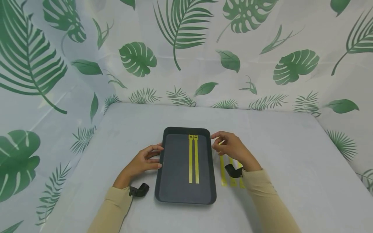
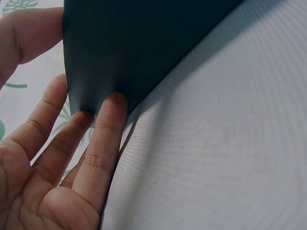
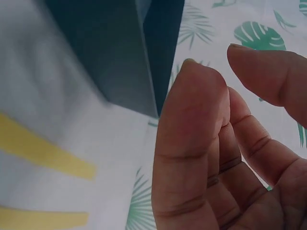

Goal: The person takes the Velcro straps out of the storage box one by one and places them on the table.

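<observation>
A dark grey rectangular tray (image 1: 175, 165) lies on the white table. Inside it, right of centre, two yellow slotted straps (image 1: 190, 161) lie side by side, slotted heads at the far end. My left hand (image 1: 144, 159) is at the tray's left side; in the left wrist view its fingertips (image 2: 112, 103) rest against the outer wall (image 2: 124, 43). By the far right rim is my right hand (image 1: 230, 147), fingers bent, with nothing seen between thumb and fingers (image 3: 184, 129). Several more yellow straps (image 1: 222, 173) lie on the table beneath it, partly hidden by hand and wrist.
A black wrist camera (image 1: 140, 190) is worn on the left wrist, another camera (image 1: 233, 171) on the right. White cloth with green leaf print (image 1: 192, 74) hangs behind the table (image 1: 291, 145) and along its sides.
</observation>
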`<state>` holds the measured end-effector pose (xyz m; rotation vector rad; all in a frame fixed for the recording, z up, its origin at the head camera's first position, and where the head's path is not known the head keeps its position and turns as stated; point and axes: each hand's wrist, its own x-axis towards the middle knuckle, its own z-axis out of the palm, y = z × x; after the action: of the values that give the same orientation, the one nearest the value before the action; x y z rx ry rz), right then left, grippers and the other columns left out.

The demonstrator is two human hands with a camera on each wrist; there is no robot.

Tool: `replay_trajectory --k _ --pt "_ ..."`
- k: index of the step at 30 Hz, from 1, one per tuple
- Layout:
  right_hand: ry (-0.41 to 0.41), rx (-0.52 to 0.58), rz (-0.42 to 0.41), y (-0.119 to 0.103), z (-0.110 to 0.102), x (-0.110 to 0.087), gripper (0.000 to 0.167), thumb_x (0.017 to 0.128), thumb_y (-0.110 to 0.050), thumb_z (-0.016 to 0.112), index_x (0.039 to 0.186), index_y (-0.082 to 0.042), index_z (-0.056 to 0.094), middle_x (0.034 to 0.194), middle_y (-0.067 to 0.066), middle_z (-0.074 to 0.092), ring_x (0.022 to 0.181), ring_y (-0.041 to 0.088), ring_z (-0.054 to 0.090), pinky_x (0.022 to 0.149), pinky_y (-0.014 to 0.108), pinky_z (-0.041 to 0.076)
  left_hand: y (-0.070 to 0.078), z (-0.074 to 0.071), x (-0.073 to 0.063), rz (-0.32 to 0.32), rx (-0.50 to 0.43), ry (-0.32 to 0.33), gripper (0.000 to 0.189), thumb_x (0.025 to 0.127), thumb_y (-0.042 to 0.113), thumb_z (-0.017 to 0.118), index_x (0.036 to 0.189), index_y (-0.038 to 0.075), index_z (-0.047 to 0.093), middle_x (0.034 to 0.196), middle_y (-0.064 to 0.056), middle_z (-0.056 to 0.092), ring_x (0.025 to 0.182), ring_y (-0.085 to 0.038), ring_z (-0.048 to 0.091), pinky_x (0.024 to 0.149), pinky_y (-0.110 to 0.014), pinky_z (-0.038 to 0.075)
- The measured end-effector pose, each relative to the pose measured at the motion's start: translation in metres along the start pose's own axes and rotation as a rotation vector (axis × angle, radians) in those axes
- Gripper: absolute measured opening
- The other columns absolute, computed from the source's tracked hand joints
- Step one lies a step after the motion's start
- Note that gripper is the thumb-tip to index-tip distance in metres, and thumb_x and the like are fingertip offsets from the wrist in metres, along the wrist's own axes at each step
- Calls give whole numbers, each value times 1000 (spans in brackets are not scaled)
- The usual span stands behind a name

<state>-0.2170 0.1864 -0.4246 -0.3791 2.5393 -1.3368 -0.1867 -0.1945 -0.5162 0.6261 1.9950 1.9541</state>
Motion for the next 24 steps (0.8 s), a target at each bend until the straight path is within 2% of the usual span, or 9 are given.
replay_trajectory --k 7,15,19,24 --pt "-34 -5 -28 -7 4 6 35 103 -2 65 136 9 63 100 13 69 94 37 75 77 47 67 -1 0 0 0 -15 0 64 92 5 84 143 -16 51 171 -35 26 146 -58 42 108 -29 56" --pt "-74 -22 -85 -15 10 15 33 104 0 66 134 12 63 99 12 68 98 44 74 75 44 66 -1 0 1 -12 -7 8 64 91 6 84 143 -15 52 171 -33 28 147 -56 43 108 -30 55" --pt "-89 -27 -99 -18 14 21 33 102 1 70 133 11 64 98 10 66 92 35 74 74 42 66 0 -1 1 -13 -4 8 64 91 6 84 143 -15 52 171 -33 29 147 -56 43 109 -30 55" --pt "-112 -38 -91 -23 21 27 34 101 2 71 133 10 65 101 11 66 92 23 72 76 39 66 -1 -1 1 -6 -8 1 65 91 6 85 142 -15 51 171 -34 28 146 -56 43 109 -31 55"
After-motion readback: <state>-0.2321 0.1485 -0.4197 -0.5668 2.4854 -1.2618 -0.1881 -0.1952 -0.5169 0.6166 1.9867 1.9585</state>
